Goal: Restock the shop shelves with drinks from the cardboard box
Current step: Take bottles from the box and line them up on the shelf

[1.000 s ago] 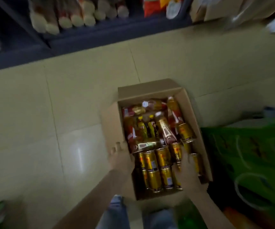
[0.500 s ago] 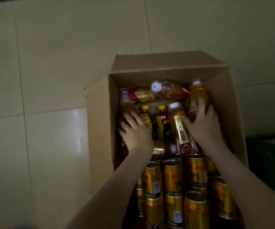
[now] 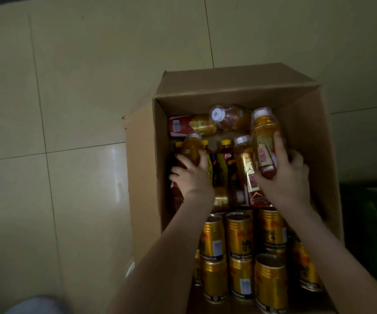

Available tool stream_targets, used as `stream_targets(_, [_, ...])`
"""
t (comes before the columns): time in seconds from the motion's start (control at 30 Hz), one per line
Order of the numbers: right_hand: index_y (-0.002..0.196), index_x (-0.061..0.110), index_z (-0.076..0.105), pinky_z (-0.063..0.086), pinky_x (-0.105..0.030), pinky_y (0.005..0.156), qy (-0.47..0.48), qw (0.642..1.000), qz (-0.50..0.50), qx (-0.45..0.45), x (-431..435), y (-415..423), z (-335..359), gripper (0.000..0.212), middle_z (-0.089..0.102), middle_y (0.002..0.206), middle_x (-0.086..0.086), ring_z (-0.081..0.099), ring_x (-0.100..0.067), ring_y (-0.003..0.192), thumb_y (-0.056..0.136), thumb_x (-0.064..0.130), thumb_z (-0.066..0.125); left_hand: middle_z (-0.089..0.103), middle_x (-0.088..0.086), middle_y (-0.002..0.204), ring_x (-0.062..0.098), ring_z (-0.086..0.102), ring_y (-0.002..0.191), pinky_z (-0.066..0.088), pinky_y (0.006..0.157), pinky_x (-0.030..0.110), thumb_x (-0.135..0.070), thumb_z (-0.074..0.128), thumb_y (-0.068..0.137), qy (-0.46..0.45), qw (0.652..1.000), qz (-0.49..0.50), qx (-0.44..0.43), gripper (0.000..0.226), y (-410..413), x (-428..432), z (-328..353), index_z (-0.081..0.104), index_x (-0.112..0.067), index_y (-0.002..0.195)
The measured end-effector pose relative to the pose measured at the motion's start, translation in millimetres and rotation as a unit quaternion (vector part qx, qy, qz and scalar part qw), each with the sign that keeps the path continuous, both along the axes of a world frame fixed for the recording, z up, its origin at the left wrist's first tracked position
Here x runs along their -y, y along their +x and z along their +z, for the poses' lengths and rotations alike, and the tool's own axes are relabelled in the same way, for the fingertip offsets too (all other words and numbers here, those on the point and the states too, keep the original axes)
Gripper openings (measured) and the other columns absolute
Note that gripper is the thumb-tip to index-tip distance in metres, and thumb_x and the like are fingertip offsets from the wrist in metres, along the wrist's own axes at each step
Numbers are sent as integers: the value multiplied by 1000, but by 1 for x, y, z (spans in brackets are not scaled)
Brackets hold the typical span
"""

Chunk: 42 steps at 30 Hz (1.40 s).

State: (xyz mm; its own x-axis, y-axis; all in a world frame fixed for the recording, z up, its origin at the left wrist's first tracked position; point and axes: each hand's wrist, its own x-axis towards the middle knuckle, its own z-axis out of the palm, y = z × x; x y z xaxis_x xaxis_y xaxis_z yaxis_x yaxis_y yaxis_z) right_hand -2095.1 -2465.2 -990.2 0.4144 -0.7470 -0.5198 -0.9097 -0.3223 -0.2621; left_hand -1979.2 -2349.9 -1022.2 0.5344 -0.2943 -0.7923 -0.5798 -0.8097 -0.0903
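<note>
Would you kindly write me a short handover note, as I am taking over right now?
The cardboard box sits on the tiled floor: loose bottles at its far end, gold cans upright at the near end.
The left hand grips a small amber bottle by the left wall.
The right hand grips a larger amber bottle on the right.
Done: two bottles in hand. Left: shelve them, then the rest; no shelf in view.
</note>
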Motion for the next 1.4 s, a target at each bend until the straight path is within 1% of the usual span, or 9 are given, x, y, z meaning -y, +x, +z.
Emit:
stream_targets(0.2, [147,50,0,37,-46,101,62,985,-124,101,-52,-6,95,97,26,147,-7,32,-30,133,82,34,70,27,13,143,37,42,124,40,100,45,-45,68,80,-103,965,213,-116,95,-11,-28,84,0,-41,148])
stream_targets(0.3, [147,50,4,40,-35,95,139,951,-211,178,-74,-5,167,94,29,145,-2,38,-19,128,84,28,70,48,-7,128,19,50,120,44,102,38,-35,74,69,-267,843,402,-238,98,-14,-54,160,14,-45,145])
stream_targets(0.4, [148,48,9,43,-23,82,186,917,-253,245,-92,-6,242,90,37,140,5,43,-9,119,85,22,69,57,-10,119,10,58,107,52,84,30,-18,75,77,-324,721,502,-351,85,-3,-73,245,25,-43,141])
stream_targets(0.53, [147,49,15,51,-24,78,213,878,-283,323,-110,-4,349,87,45,130,17,51,-3,114,85,17,69,56,2,135,25,58,118,50,95,43,-21,78,66,-364,639,513,-443,98,19,-92,349,26,-35,148])
stream_targets(0.77, [136,61,24,51,-51,92,192,809,-309,462,-157,-30,530,84,50,130,17,57,-13,117,72,34,72,54,9,136,25,59,115,52,86,35,-22,67,68,-418,647,321,-551,86,36,-104,537,31,-28,146])
stream_targets(0.93, [139,55,21,53,-39,93,105,766,-295,561,-204,-75,644,82,54,126,20,59,-2,113,83,15,67,51,4,127,18,62,106,52,80,33,-23,76,52,-403,667,210,-590,89,2,-118,658,34,-28,130])
stream_targets(1.07, [147,44,13,51,-37,96,12,745,-276,607,-243,-126,710,91,46,137,14,54,-4,121,82,22,72,51,5,127,15,65,104,54,80,29,-46,91,46,-427,659,133,-605,98,-53,-131,743,36,-29,125])
stream_targets(1.2, [137,48,18,53,-18,81,-62,721,-244,645,-293,-192,760,91,43,131,15,58,1,111,71,17,73,53,8,131,26,63,111,55,83,39,-33,88,55,-453,649,94,-603,93,-124,-174,794,36,-35,132])
stream_targets(1.4, [136,46,19,56,-24,76,-67,720,-221,654,-378,-311,807,96,46,132,4,63,-4,106,69,18,82,69,7,113,24,68,98,56,76,34,-45,89,51,-428,637,44,-639,89,-230,-259,836,50,-21,127])
